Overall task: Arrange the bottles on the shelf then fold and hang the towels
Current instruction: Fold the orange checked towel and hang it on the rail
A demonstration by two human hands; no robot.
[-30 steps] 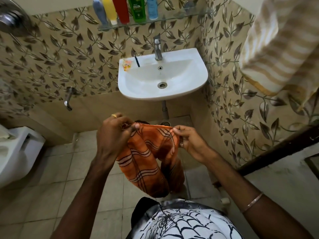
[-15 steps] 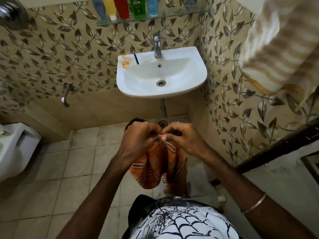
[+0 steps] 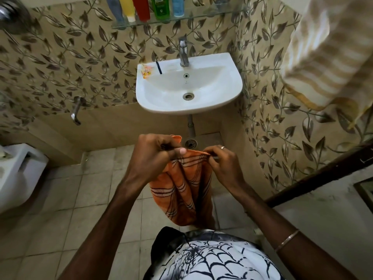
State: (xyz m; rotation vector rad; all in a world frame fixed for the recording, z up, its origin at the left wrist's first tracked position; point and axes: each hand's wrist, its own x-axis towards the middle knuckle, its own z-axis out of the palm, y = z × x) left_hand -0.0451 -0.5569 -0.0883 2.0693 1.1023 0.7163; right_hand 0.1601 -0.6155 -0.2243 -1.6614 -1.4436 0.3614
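Observation:
An orange towel with dark and white stripes (image 3: 181, 190) hangs in front of me, below the sink. My left hand (image 3: 153, 156) pinches its top edge on the left, and my right hand (image 3: 220, 162) pinches the same edge a short way to the right. The towel droops in folds between and under both hands. Several bottles stand in a row on the glass shelf (image 3: 201, 16) above the sink: a blue-grey one (image 3: 115, 7), a yellow one (image 3: 127, 7), a red one (image 3: 141, 7), a green one (image 3: 160, 6) and a light blue one (image 3: 177, 6). A beige striped towel (image 3: 331, 55) hangs at the upper right.
A white sink (image 3: 222, 93) with a chrome tap (image 3: 183, 51) is on the leaf-patterned wall ahead; a small packet (image 3: 146, 70) and a dark stick lie on its rim. A white toilet (image 3: 18, 172) is at the left, a wall tap (image 3: 76, 110) beside it. A dark door frame (image 3: 323, 174) runs at the right.
My hands came together at the towel's top edge, then drew slightly apart again. The towel now hangs narrower and more bunched than a second ago.

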